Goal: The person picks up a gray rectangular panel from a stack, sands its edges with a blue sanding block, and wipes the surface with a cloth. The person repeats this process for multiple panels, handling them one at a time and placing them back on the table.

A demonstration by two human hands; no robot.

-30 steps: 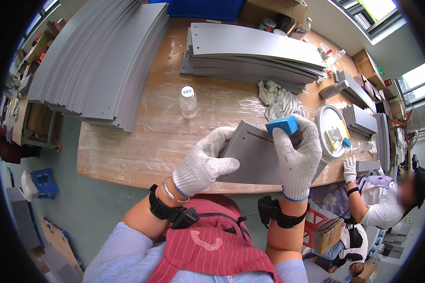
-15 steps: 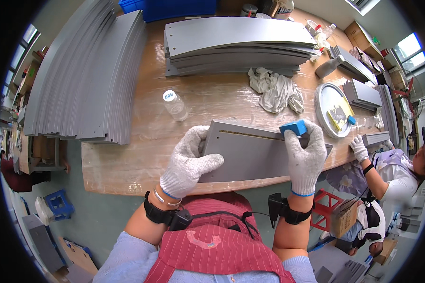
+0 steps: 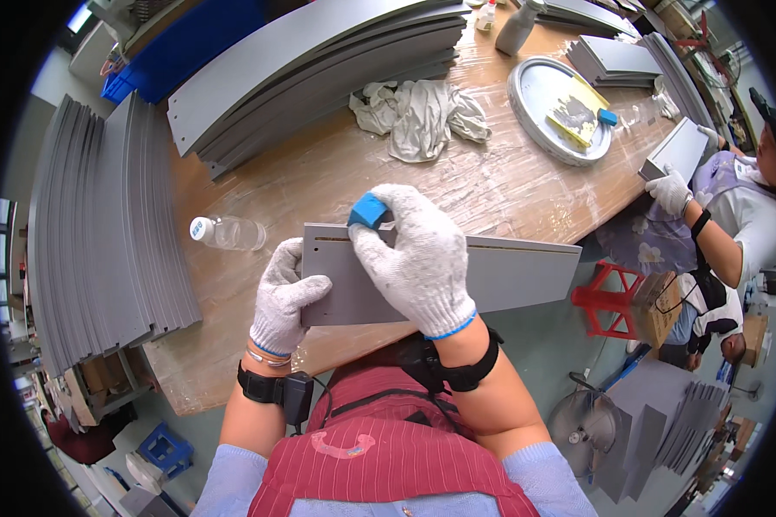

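Note:
A long grey panel (image 3: 513,284) stands on edge at the table's near side, with a narrow brown-yellow groove along its top edge. Its left end is gripped by my left hand (image 3: 283,297) in a white knit glove, thumb on the near face by a small hole. My gloved right hand (image 3: 418,258) pinches a small blue block (image 3: 368,211) between thumb and fingers. The block sits at the panel's top edge, near the left end; the fingers partly hide the contact. Beyond the panel lies a crumpled whitish cloth (image 3: 422,118).
A clear bottle (image 3: 228,233) lies or stands left of the panel. Stacked grey panels (image 3: 103,233) fill the left; another stack (image 3: 319,73) lies behind. A round lid (image 3: 526,112) carries a yellow scraper (image 3: 576,114) with grey paste. At right, a co-worker's gloved hand (image 3: 669,189) holds a panel.
My right hand has slid the blue block leftward along the panel's top edge, from the right part to near the left end. The view has turned, shifting the table's things.

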